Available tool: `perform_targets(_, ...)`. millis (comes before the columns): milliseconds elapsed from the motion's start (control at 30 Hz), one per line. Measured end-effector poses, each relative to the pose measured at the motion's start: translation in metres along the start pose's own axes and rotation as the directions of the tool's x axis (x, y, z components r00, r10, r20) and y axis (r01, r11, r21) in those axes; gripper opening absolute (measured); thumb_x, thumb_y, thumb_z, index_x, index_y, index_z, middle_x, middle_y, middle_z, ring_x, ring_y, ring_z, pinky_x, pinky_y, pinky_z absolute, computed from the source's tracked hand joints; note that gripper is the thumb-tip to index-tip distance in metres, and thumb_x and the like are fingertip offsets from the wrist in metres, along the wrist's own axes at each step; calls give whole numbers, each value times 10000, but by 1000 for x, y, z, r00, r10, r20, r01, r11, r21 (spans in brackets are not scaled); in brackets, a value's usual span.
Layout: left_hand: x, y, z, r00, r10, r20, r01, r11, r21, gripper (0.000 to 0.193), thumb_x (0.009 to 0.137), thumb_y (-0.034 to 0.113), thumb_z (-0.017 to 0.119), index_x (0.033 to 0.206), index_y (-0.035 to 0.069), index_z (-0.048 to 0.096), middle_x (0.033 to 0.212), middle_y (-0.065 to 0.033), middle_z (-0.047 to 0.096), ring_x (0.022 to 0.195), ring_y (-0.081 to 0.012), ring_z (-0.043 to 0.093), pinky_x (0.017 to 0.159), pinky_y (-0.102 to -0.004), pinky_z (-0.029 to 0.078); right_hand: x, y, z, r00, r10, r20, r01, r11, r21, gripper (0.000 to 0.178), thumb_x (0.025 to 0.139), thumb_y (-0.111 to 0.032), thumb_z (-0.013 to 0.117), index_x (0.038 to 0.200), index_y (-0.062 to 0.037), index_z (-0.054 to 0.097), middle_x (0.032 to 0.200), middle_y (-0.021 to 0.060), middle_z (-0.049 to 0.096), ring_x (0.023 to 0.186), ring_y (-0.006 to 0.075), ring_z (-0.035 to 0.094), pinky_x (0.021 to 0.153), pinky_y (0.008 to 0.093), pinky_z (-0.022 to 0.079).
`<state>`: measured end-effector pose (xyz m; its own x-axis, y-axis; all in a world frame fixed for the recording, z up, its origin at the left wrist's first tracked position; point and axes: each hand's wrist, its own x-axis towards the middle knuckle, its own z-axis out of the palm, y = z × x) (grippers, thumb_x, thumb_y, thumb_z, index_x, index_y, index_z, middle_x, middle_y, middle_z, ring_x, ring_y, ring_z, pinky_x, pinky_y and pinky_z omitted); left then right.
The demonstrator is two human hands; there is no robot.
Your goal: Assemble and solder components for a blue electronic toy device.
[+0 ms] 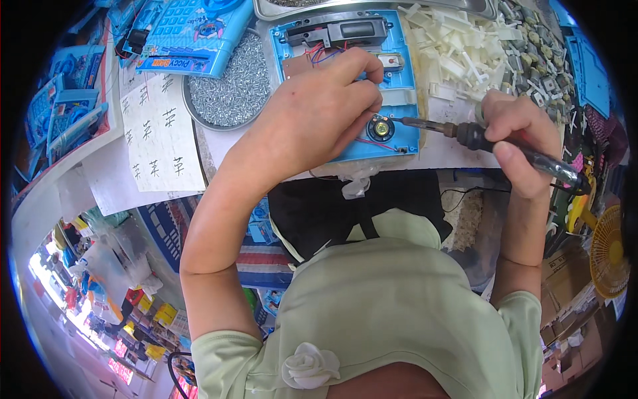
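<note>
My right hand (522, 136) is closed round the dark handle of a soldering iron (475, 135). The iron's tip points left and reaches the edge of a small round black speaker (381, 130). That speaker sits at the near end of a blue plastic housing (407, 80). Over the housing, my left hand (325, 106) is closed, its fingertips drawn together just beside the speaker. Whatever they pinch is hidden; a thin red wire runs close by. Farther up the housing are a black battery compartment (359, 30), red and blue wires, and a small silver part (392, 62).
A round metal dish (226, 86) of small screws stands left of the housing. Beyond it lies a blue printed panel (189, 36). White plastic parts (452, 50) and small motors (531, 56) are heaped at right. Handwritten paper (159, 133) and blue shells (73, 106) lie at left.
</note>
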<state>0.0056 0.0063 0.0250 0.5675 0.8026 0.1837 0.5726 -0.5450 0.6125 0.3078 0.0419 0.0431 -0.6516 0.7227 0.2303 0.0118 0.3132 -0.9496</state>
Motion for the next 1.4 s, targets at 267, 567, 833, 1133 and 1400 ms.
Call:
perform_targets(267, 0, -1, 3, 1000, 9, -8, -9, 1000, 16, 159, 814, 9, 712, 924, 80, 622, 1122, -69, 607, 839, -294, 638, 713, -371, 520, 8, 6, 7, 1000, 15, 22, -14, 999, -34, 173, 800, -131, 684, 889, 8, 632, 723, 39, 536, 610, 124, 439, 569, 289, 321)
perform_targets(567, 0, 0, 3, 1000, 2, 5, -2, 1000, 29, 161, 820, 24, 712, 933, 85, 614, 1121, -62, 600, 877, -300, 645, 725, -386, 528, 11, 6, 10, 998, 49, 32, -48, 997, -54, 176, 799, -159, 691, 890, -15, 642, 715, 33, 553, 594, 127, 456, 560, 286, 331)
perform_targets(833, -1, 0, 5, 1000, 0, 19, -1, 999, 48, 172, 814, 19, 713, 938, 85, 612, 1120, -63, 594, 911, -302, 641, 739, -391, 525, 11, 4, 12, 998, 37, 42, -33, 994, -103, 174, 813, -169, 703, 889, -22, 647, 721, 28, 570, 582, 124, 469, 543, 278, 335)
perform_targets(1133, -1, -1, 4, 1000, 2, 18, -3, 999, 53, 174, 811, 11, 715, 935, 83, 615, 1109, -67, 597, 910, -292, 642, 743, -383, 527, 6, 1, 3, 1000, -13, 18, 14, 998, -68, 179, 822, -147, 693, 903, 0, 630, 734, 38, 560, 594, 111, 439, 554, 272, 320)
perform_targets(1400, 1, 1, 0, 1000, -7, 9, 7, 1000, 5, 152, 810, 17, 732, 905, 82, 634, 1110, -66, 606, 843, -273, 650, 709, -371, 524, -2, -7, -5, 999, -33, -37, 31, 999, -41, 182, 819, -133, 698, 908, 5, 620, 734, 38, 536, 612, 119, 422, 580, 271, 319)
